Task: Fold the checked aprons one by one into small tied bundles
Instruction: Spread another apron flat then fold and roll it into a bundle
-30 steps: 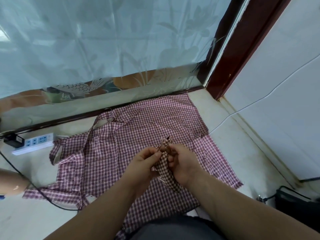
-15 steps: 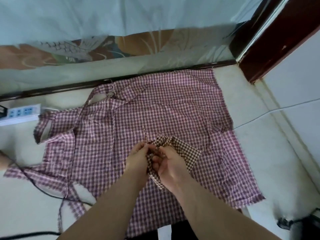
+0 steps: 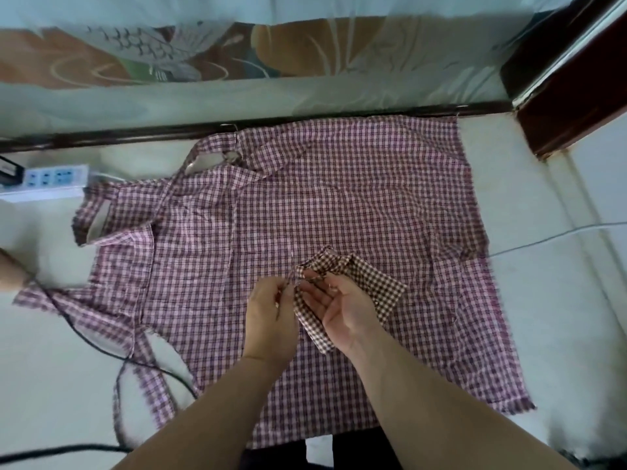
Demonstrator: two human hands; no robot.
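Brown checked bundle point(image 3: 369, 283) is hanging above the pink apron point(image 3: 339, 198) spreading wide around both hands, the left hand point(image 3: 271, 313) pinching its edge, the right hand point(image 3: 342, 310) lying palm-up, fingers relaxed, against it.

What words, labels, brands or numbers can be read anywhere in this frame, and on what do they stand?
No text here can be read.
On the power strip: blue socket faces, any marking too blurred to read.
On the black plug: a pale streak, unreadable.
On the pink checked apron and the brown checked apron: checks only, no label in view.
On the curtain: a fish pattern, no words.
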